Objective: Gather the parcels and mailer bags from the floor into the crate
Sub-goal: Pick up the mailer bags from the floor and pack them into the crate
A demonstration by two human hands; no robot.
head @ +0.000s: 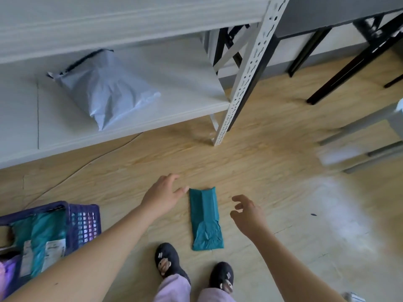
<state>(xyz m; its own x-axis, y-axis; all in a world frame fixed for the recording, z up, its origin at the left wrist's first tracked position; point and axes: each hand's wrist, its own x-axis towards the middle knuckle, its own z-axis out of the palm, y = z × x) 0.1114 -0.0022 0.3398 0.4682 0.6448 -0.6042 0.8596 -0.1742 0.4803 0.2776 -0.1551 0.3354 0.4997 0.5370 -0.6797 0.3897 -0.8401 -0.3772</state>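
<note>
Your left hand (162, 196) and right hand (247, 214) are both empty, fingers loose, flanking one teal bag (206, 219) on the floor (261, 162). One grey bag (104, 88) on the shelf (185, 83), one crate (84, 225).

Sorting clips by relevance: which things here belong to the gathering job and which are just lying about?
Job: teal mailer bag on the floor; purple crate, teal bags inside; left hand and right hand, both open and empty.
Lying about: grey mailer bag on the shelf, not the floor; white rack post; black table legs; slippers.
</note>
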